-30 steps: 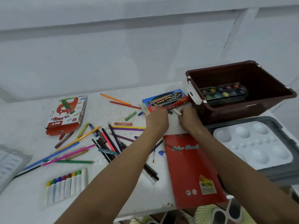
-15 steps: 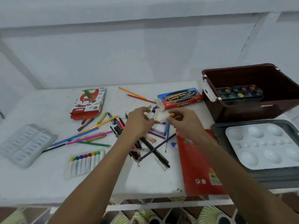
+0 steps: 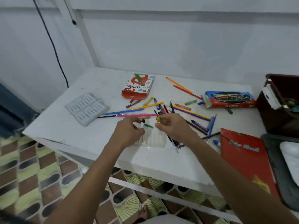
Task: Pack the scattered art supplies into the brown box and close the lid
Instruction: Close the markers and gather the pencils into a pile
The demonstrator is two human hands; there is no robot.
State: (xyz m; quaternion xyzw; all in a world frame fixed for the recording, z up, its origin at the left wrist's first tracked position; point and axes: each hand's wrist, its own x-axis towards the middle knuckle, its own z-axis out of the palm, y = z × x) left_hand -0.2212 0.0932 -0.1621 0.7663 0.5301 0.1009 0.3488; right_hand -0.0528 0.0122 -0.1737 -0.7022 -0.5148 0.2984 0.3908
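Left hand pinches a black-capped marker; right hand pinches an orange-capped one, both just above the clear sleeve on the tabletop. Markers look light, stiff, slick: grip mid-barrel. Brown box far right, open.

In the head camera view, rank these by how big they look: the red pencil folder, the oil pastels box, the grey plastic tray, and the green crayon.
Largest to smallest:
1. Red pencil folder, though it lies nearest the camera
2. Grey plastic tray
3. Oil pastels box
4. Green crayon
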